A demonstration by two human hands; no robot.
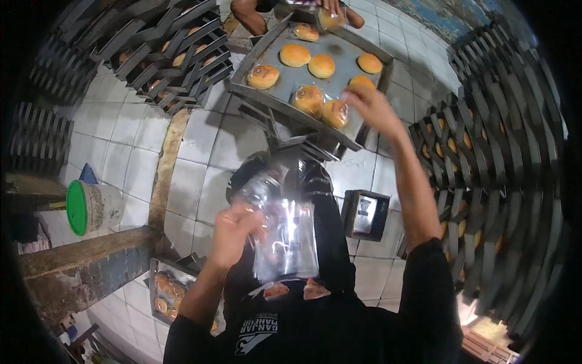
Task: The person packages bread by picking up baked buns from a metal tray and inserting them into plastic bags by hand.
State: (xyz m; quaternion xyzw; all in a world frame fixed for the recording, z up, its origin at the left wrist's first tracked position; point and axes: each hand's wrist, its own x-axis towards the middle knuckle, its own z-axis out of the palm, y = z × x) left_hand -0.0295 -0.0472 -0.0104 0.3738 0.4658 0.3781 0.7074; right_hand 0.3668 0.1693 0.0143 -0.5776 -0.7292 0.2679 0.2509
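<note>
My left hand (pixel 233 233) is closed around a sheaf of clear plastic bags (pixel 288 236) above my lap; their upper part is blurred. My right hand (pixel 373 109) reaches over the near right corner of a metal baking tray (pixel 285 100). Its slightly blurred fingertips are beside a bagged bun (pixel 334 113) and overlap a bare bun (pixel 362 82); whether they grip either is unclear. Another bagged bun (pixel 308 99) lies just left of these. Farther back are bare golden buns (pixel 294 55) and a bagged bun (pixel 263 76) at the left edge.
Across the tray, another person's hand (pixel 330 6) is at a bagged bun (pixel 331 19). Stacked bun trays rise on the right (pixel 485 145) and upper left (pixel 170 54). A small dark box (pixel 383 212) sits on the tiled floor, and a green-lidded bucket (pixel 103 206) stands left.
</note>
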